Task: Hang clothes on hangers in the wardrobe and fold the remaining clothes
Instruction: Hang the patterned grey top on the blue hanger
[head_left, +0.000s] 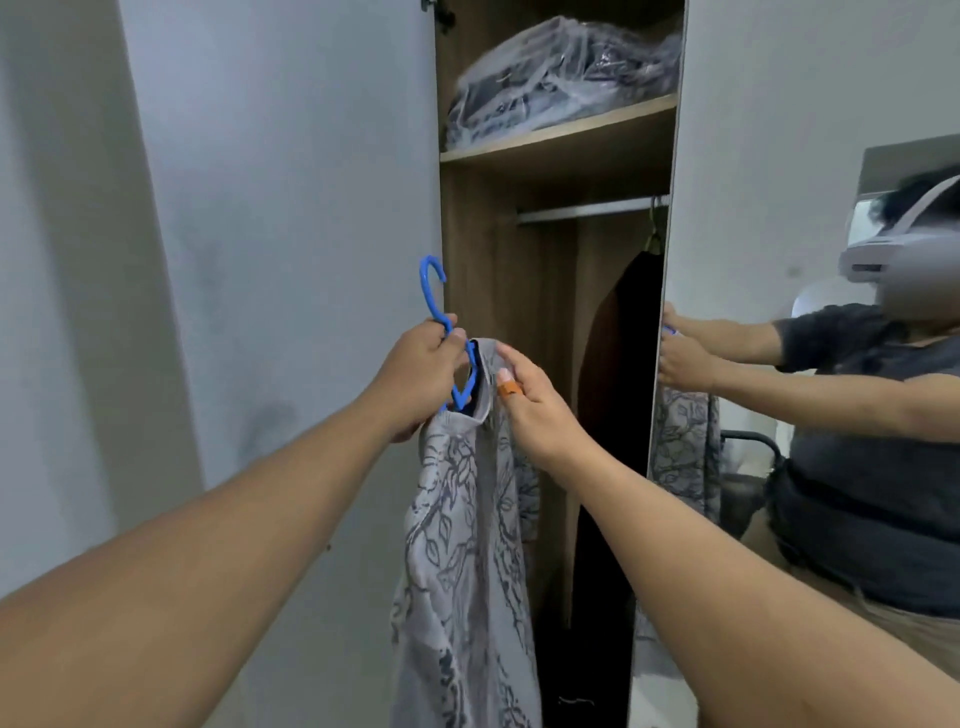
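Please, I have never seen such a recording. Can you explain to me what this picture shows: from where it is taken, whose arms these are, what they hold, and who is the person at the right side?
There is one picture, taken by a wide-angle camera worn on a person's head, so the two arms reaching forward belong to that person. No robot is involved.

The left hand grips a blue hanger just below its hook. A grey patterned garment hangs from that hanger. The right hand touches the garment's collar; whether it pinches the cloth I cannot tell.

Ahead is an open wardrobe. Its wooden shelf carries clothes packed in clear plastic. Below runs a metal rail, where a dark garment already hangs.

The person at the right is the same one, reflected in a mirror on the wardrobe door, wearing the headset.
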